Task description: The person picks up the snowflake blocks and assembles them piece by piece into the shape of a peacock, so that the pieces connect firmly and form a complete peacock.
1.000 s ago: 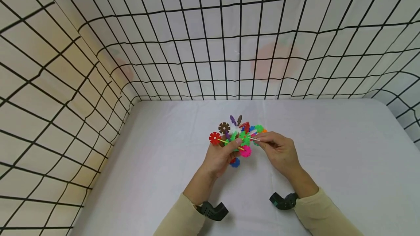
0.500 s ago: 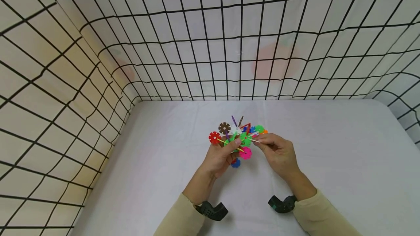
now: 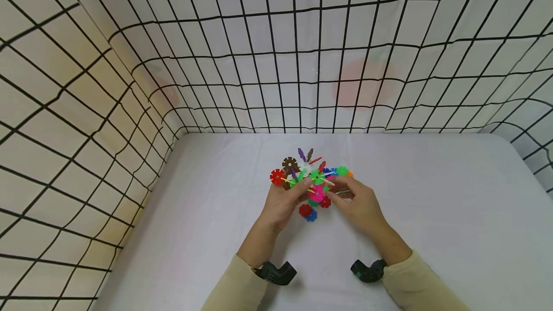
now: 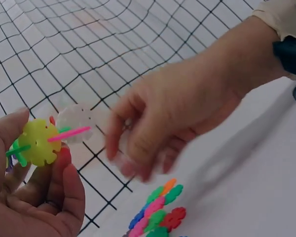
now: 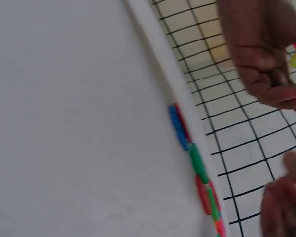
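Observation:
In the head view my left hand (image 3: 281,203) grips a cluster of notched plastic snowflake discs slotted together, among them a green disc (image 3: 317,177), a red one (image 3: 277,176) and a brown one (image 3: 290,164). In the left wrist view, a yellow disc (image 4: 39,143) shows at the thumb, with a pink disc (image 4: 69,134) edge-on and a white disc (image 4: 75,122) behind it. My right hand (image 3: 360,205) hovers just right of the cluster, fingers loosely bent and nothing visible between them. It is blurred in the left wrist view.
Below and behind the hands, several loose discs lie on the white table (image 3: 207,234), including a red disc (image 4: 175,218) and a blue disc (image 3: 311,215). Black wire mesh (image 3: 294,54) encloses the table's back and sides. A black wrist device (image 3: 368,271) sits at each cuff.
My right hand has released the white disc at the cluster's right side and shifted slightly left and down. The cluster has tilted and moved a little left, uncovering more loose discs.

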### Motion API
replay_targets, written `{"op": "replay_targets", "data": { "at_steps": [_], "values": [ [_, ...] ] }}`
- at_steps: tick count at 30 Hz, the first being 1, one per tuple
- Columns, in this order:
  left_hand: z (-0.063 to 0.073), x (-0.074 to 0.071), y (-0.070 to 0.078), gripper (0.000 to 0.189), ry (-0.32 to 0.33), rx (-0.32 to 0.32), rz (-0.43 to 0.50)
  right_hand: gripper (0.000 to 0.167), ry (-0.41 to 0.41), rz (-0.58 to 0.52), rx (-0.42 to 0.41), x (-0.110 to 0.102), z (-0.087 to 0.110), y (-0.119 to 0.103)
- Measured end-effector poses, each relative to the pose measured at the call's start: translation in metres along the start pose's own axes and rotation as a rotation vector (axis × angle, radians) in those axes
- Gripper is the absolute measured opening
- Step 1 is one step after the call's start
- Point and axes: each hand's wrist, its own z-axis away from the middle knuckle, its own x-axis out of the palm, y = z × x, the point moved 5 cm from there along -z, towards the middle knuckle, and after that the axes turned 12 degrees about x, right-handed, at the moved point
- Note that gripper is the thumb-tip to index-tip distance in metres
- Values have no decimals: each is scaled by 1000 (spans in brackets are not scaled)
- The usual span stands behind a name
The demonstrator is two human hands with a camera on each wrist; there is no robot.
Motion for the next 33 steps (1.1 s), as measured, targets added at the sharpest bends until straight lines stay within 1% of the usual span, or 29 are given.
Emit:
{"op": "replay_targets", "data": {
  "at_steps": [3,5,7,10,13,17,21,24,27,29,31,33],
  "values": [
    [0,-2,-1,53,17,-20,-48,34,-74,181,110,14,1,12],
    [1,-2,-3,54,13,-42,-62,42,-115,274,134,21,3,17],
    [1,-1,-5,52,-21,-41,-90,42,-124,331,124,25,4,20],
    [1,1,-6,46,-64,-42,-156,41,-110,339,129,27,5,21],
    [2,2,-5,39,-86,-45,-212,36,-117,292,147,27,6,21],
    [2,1,-4,34,-96,-58,-210,35,-154,220,174,26,5,19],
    [1,2,-4,42,-107,-47,-137,31,-156,178,161,24,2,21],
    [0,3,-6,47,-100,-36,-73,27,-163,172,157,18,0,26],
    [0,3,-6,42,-97,-36,-67,22,-175,148,207,7,-4,29],
    [0,2,-6,41,-110,-54,-73,22,-162,69,238,-3,-7,29],
    [1,3,-5,42,-149,-78,-71,25,-125,-56,255,-14,-10,24],
    [4,4,-4,41,-201,-113,-57,27,-85,-203,221,-25,-11,17]
  ]
}}
